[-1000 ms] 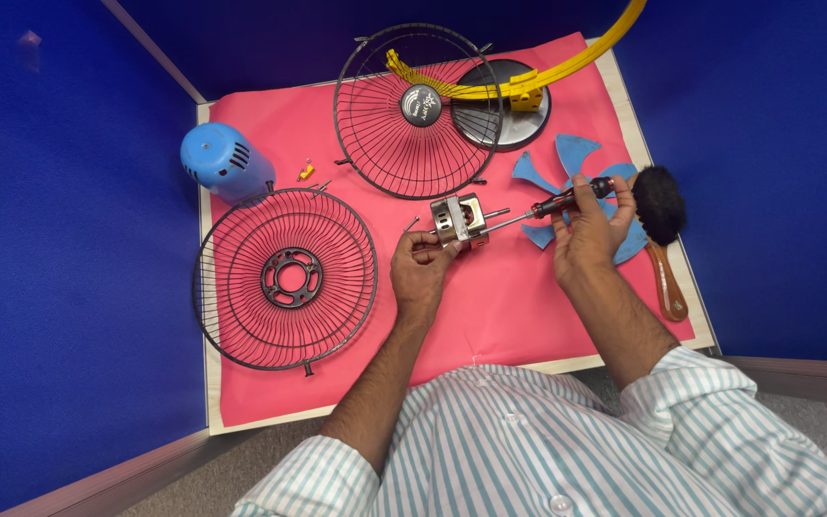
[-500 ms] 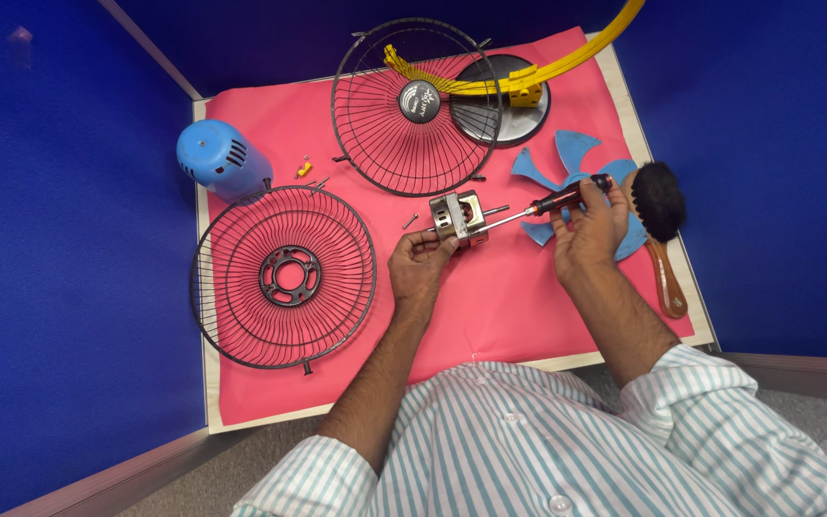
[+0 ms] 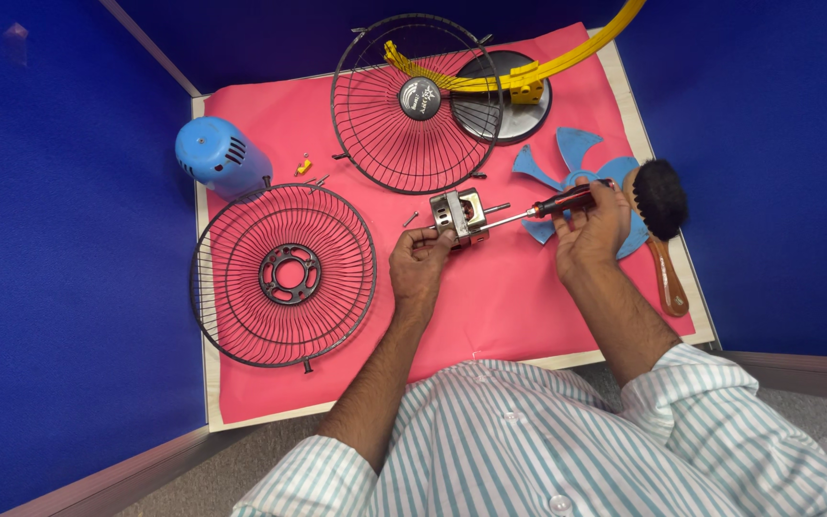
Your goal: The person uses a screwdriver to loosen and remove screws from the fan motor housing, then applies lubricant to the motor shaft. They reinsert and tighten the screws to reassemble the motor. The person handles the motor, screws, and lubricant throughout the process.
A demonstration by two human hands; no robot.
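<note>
My left hand [image 3: 421, 258] grips a small metal fan motor [image 3: 459, 213] and holds it just above the pink mat [image 3: 509, 297]. My right hand [image 3: 590, 226] is closed around a screwdriver [image 3: 557, 204] with a red and black handle. Its shaft points left and its tip meets the motor. Both hands are near the middle of the mat. A blue fan blade [image 3: 567, 163] lies partly under my right hand.
A rear wire grille [image 3: 284, 275] lies at the left and a front wire grille [image 3: 415, 103] at the top. A blue motor cover [image 3: 219, 156], loose screws [image 3: 310, 172], a dark round base [image 3: 507, 105] with a yellow stand [image 3: 547, 67] and a brush [image 3: 660, 225] surround them.
Both hands with the motor and screwdriver stay at the mat's middle. The screwdriver handle has tilted slightly as my right hand shifts on it.
</note>
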